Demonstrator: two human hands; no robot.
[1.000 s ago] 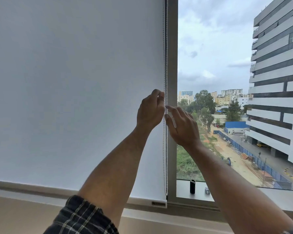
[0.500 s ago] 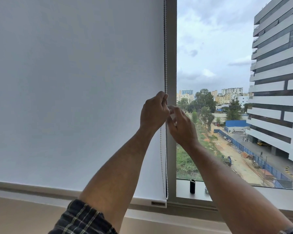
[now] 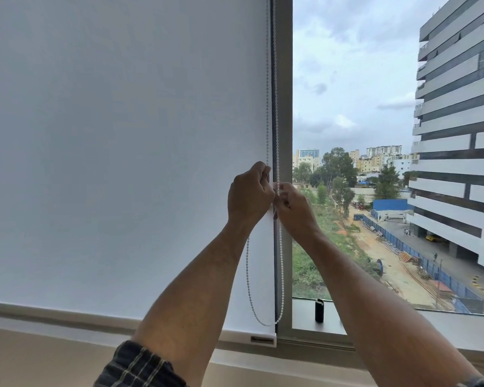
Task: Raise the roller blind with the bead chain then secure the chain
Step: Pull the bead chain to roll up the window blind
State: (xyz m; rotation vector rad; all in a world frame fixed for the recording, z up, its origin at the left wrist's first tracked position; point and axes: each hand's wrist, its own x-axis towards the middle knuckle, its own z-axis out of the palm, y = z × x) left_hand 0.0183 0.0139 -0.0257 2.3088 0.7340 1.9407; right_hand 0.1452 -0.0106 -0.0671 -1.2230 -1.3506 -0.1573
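A tall window fills the view, its pale grey frame [image 3: 285, 107] running upright between a lowered white roller blind [image 3: 123, 149] on the left side and clear glass on the other, through which a cloudy sky, a striped multi-storey building [image 3: 458, 135], trees and a fenced dirt lot show far below.

The left hand [image 3: 249, 195] is curled into a loose fist at the blind's right edge, fingers closed on 1 strand of the white bead chain [image 3: 275, 93]. The right hand [image 3: 294, 205] sits just beside it, touching or nearly touching it, with thumb and fingertips pinched together on the other strand. Both hands are raised to about mid-height of the window, knuckles toward the camera.

Above the hands, the chain's 2 strands run straight up along the gap between blind and frame and out of the top of the view. Below the hands, the chain hangs slack: the left strand bows outward over the blind fabric, then curves in to meet the right strand in a loop close above the blind's bottom bar [image 3: 249, 337], which rests near the sill [image 3: 313, 329].

The left forearm ends in a rolled dark plaid sleeve [image 3: 140, 367]. A small black cylinder [image 3: 319, 310] stands upright on the sill, behind the glass, between the frame and the right forearm.
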